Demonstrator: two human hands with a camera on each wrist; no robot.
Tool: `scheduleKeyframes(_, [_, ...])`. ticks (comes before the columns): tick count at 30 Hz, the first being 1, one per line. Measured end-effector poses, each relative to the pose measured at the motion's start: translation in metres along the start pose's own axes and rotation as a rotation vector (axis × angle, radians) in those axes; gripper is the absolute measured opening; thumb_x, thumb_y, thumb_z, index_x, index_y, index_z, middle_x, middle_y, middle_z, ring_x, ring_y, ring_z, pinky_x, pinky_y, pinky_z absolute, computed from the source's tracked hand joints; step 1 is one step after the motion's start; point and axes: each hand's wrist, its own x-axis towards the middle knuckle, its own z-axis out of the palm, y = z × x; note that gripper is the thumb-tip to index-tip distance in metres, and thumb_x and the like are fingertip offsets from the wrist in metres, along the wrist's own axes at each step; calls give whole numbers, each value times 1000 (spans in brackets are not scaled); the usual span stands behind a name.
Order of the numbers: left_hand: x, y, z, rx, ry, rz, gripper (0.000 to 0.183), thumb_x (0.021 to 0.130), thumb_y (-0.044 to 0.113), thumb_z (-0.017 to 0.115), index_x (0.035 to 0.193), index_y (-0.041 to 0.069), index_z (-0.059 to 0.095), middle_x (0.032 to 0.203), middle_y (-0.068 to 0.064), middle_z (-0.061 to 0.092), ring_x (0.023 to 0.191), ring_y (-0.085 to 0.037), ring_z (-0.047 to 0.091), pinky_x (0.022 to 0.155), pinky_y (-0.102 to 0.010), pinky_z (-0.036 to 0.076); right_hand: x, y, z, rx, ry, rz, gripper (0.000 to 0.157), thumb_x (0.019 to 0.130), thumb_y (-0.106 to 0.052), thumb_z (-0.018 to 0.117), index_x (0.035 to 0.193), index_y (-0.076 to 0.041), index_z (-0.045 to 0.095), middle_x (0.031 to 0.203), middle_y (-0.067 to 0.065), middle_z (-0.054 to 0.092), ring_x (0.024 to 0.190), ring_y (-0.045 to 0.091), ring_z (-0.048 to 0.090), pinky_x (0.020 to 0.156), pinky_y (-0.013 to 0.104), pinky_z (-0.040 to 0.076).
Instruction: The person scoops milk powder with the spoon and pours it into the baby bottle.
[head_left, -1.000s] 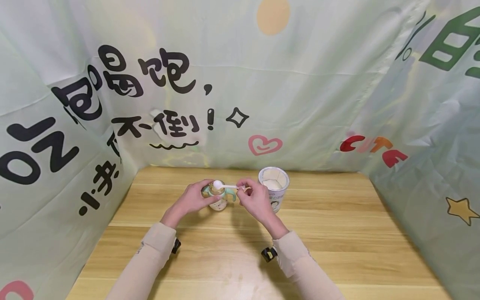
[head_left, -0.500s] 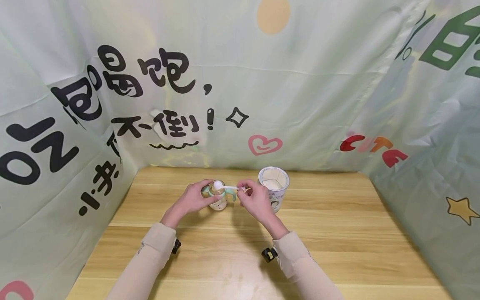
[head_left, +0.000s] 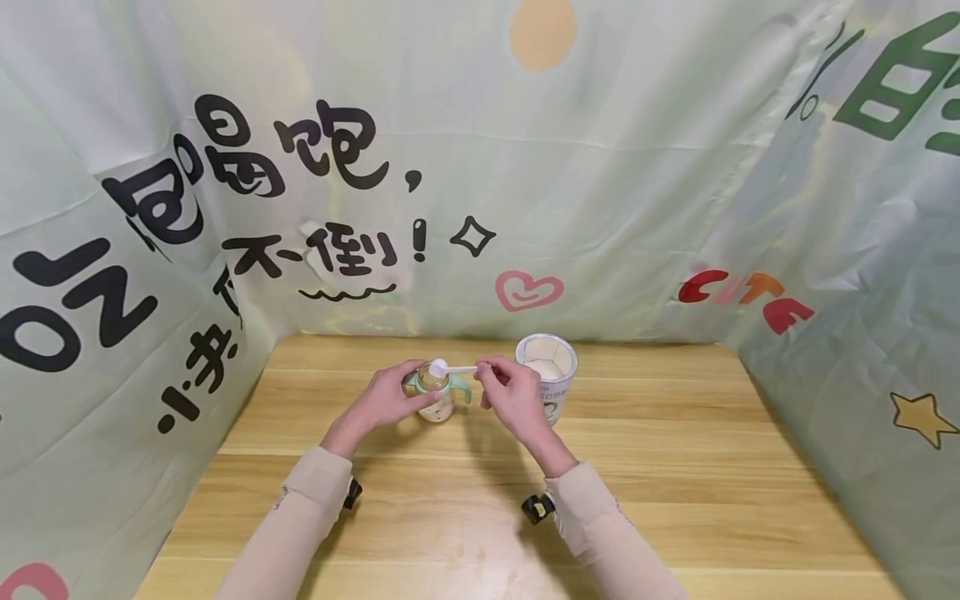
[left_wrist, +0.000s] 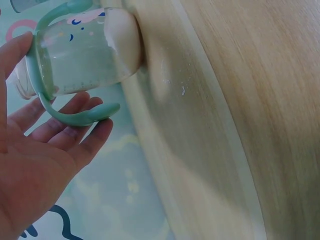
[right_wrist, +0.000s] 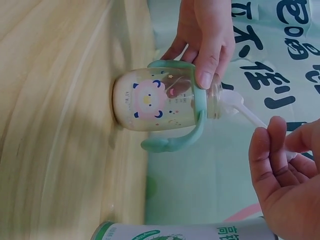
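A clear baby bottle [head_left: 437,410] with a green two-handled ring stands upright and uncapped on the table. My left hand [head_left: 386,397] grips it near the neck, thumb and fingers around the green ring. In the right wrist view a cartoon animal decorates the bottle [right_wrist: 150,100]. Pale material lies at its base, visible in the left wrist view through the bottle wall [left_wrist: 122,42]. My right hand [head_left: 512,397] pinches the handle of a white scoop [head_left: 459,368], whose bowl is tipped at the bottle's mouth. The scoop's handle [right_wrist: 252,117] slants toward my right fingers.
An open milk powder can [head_left: 558,390] stands just beyond my right hand, pale powder inside. White specks [left_wrist: 183,91] lie on the wooden table [head_left: 435,517] beside the bottle. Printed fabric walls [head_left: 615,208] enclose the table's back and sides.
The scoop's bowl, earlier level with a rounded white top over the bottle's mouth, is now tipped. My right fingers have risen slightly and turned. My left hand and the bottle have stayed in place.
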Motion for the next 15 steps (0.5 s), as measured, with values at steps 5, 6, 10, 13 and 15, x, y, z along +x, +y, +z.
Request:
scheduleKeyframes(5, [0, 0, 0, 7, 3, -8, 69, 92, 47, 80, 148, 12, 59, 138, -15, 70, 127, -35, 65, 111, -55, 52, 1, -2, -3, 29, 29, -1, 19, 104, -13, 66, 107, 0, 80, 82, 11, 78, 51, 10, 62, 47, 20, 45])
scheduleKeyframes(6, [0, 1, 0, 8, 4, -9, 69, 92, 47, 80, 148, 12, 59, 138, -15, 70, 128, -35, 65, 111, -55, 52, 1, -3, -3, 31, 34, -4, 19, 104, -14, 66, 107, 0, 80, 83, 12, 78, 51, 10, 62, 47, 20, 45])
scheduleKeyframes(10, [-1, 3, -1, 21, 2, 5, 68, 92, 45, 80, 148, 11, 59, 137, -15, 70, 126, -35, 66, 110, -55, 52, 2, -4, -6, 24, 51, -12, 19, 104, -14, 66, 104, -1, 80, 83, 12, 78, 51, 13, 63, 45, 19, 43])
scheduleKeyframes(13, [-2, 5, -3, 35, -2, 25, 68, 93, 44, 80, 148, 8, 59, 136, -17, 70, 126, -37, 66, 110, -56, 52, 3, -4, -9, 31, 59, -18, 18, 104, -14, 66, 103, -2, 80, 83, 12, 78, 51, 15, 63, 45, 19, 43])
scheduleKeyframes(15, [-1, 5, -4, 43, -5, 34, 69, 93, 44, 79, 147, 7, 58, 136, -17, 70, 126, -37, 66, 111, -56, 52, 4, -5, -11, 43, 63, -21, 19, 104, -14, 66, 102, -2, 80, 83, 13, 78, 51, 16, 63, 44, 20, 44])
